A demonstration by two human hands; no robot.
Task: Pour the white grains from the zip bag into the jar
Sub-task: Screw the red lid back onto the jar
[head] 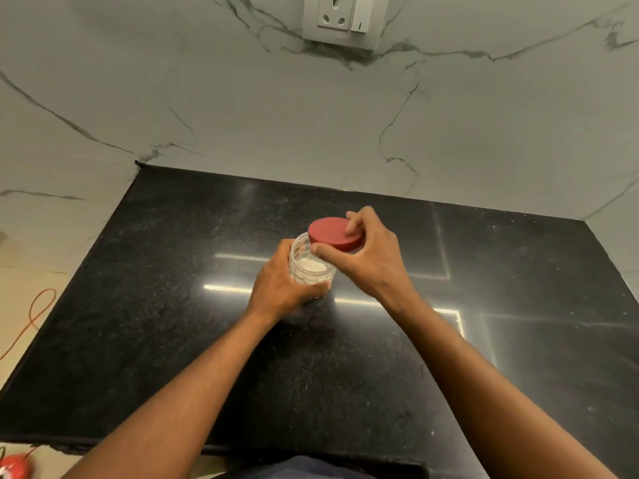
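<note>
A small clear plastic jar (304, 267) stands on the black granite counter (173, 305), with white grains (311, 265) lying in its bottom. My left hand (280, 288) wraps around the jar's left side and holds it. My right hand (370, 257) grips a round red lid (332, 233) by its rim; the lid sits tilted just above and behind the jar's mouth, covering only its far right edge. No zip bag is in view.
A marble wall rises behind and to the left of the counter, with a white socket and switch plate (340, 20) high up. An orange cord (38, 312) lies on the floor at the left, and a red object (14, 466) sits at the bottom left corner.
</note>
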